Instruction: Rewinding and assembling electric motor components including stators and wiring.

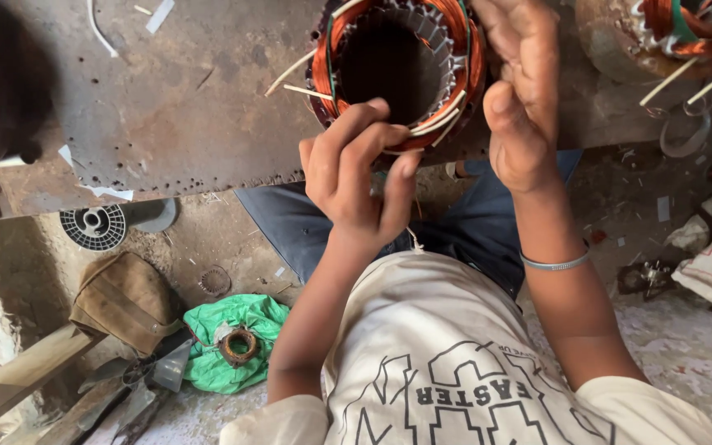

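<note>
Up close, left hand [356, 177] fingers curled, pinching copper coil wire at the near rim of the motor stator [397, 66], right hand [521, 107] fingers pressed together against its right side, rusty metal bench [175, 107] beneath.
</note>
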